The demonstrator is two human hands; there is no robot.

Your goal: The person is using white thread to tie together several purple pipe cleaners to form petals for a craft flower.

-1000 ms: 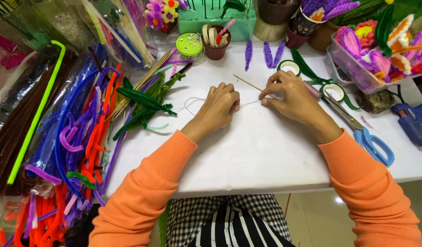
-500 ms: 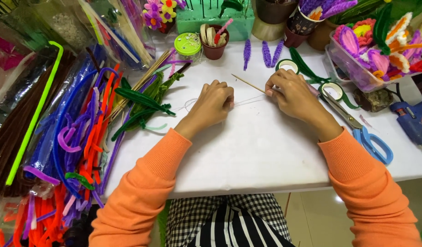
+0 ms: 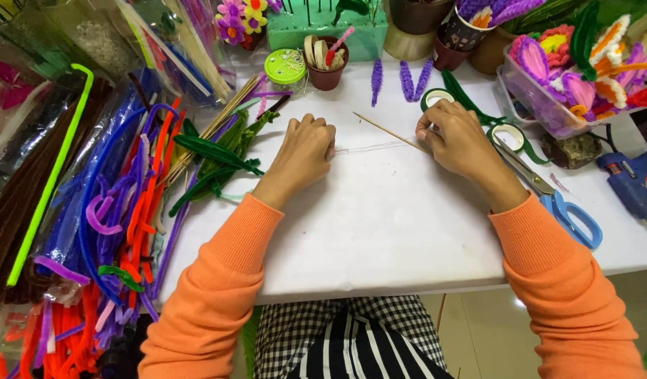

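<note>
Stretching thin white wire [image 3: 375, 147] betw. hands: L hand [image 3: 304, 151], R hand [image 3: 458, 137] pinch ends; axis left-right on surface [image 3: 379, 231].

Bright, even light; soft shadows.

clear plastic packets [image 3: 162, 42] of craft sticks at the table's [image 3: 379, 231] far-left corner

A thin wire [image 3: 376, 147] stretches on the table [image 3: 379, 231] between left hand [image 3: 304, 153] and right hand [image 3: 458, 139].
</note>
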